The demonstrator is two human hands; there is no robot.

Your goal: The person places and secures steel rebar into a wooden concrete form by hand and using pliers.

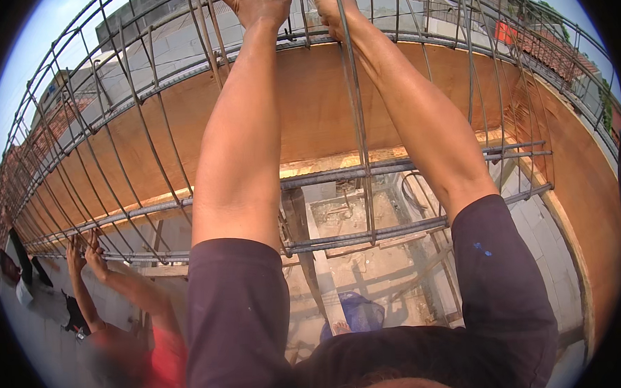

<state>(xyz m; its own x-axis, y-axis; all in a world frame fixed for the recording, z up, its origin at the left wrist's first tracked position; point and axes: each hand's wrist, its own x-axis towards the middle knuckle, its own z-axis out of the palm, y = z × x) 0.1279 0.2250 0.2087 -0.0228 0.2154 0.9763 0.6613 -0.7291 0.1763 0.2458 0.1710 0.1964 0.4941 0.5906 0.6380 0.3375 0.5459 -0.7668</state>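
Observation:
Both my arms reach up and forward to the upper bars of a long steel rebar cage (323,174). My left hand (257,8) is closed at the top edge of the picture, its fingertips partly cut off. Close beside it, my right hand (329,9) has its fingers curled in toward the left one. What either holds is hidden. A bent rebar stirrup (357,109) runs down the cage in front of my right hand and forearm.
An orange-brown plywood formwork panel (313,90) stands behind the cage, another (587,182) at the right. A person in red (167,363) at lower left grips the lower bars; another person (23,283) is farther left. Far below lie the floor (376,274) and a blue bundle (361,311).

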